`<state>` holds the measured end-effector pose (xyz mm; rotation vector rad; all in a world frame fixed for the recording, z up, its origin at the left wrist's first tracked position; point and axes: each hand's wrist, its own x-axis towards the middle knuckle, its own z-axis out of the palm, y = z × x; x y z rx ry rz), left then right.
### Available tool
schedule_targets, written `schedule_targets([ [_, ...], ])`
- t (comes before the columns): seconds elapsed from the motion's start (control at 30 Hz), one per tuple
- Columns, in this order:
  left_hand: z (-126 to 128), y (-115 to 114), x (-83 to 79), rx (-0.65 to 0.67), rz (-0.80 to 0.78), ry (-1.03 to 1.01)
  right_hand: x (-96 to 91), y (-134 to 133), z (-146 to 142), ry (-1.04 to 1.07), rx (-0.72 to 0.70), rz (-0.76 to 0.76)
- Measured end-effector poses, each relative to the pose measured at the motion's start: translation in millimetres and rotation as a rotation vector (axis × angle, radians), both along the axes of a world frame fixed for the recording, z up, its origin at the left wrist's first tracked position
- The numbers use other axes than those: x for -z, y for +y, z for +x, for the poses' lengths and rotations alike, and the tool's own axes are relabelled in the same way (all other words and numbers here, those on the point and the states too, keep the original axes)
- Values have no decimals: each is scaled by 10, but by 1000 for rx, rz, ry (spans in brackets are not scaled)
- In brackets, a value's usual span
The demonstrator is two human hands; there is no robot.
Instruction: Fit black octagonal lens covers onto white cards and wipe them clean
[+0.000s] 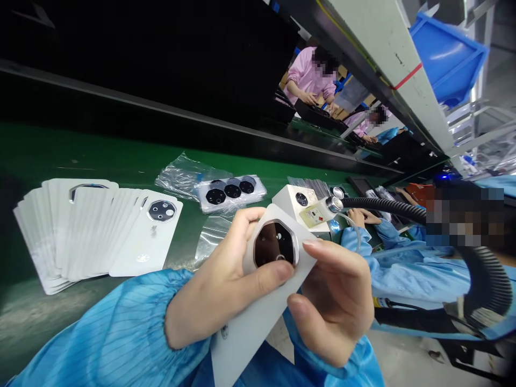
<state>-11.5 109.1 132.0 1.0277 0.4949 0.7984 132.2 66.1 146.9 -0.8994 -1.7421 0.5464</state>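
Observation:
My left hand (226, 285) is wrapped round a white phone back cover (245, 333), its thumb lying across the lower edge of the dark camera panel (270, 244). The cover is tilted towards me, and a silver rim runs round the panel. My right hand (338, 301) is at the cover's right edge with thumb and index finger apart. Its index fingertip appears to touch the cover beside the rim; the remaining fingers are curled and partly hidden. To the left, many similar covers (133, 236) lie fanned out in overlapping rows.
Round black camera pieces on a clear sheet (231, 193) lie by a crumpled plastic bag (177, 177). Behind my hands stand a white box (288, 196) and a black ribbed hose (382, 209). A co-worker in blue sleeves (415, 277) sits at right. A dark ledge (161, 115) runs above the green bench.

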Motion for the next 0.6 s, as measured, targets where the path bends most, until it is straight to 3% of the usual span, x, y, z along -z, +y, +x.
schedule_targets([
  [0.37, -65, -36, -37, 20, -40, -28, 41, -30, -62, 79, 99, 13],
  [0.6, -34, -72, -38, -93, -61, -35, 29, -45, -50, 68, 104, 14],
])
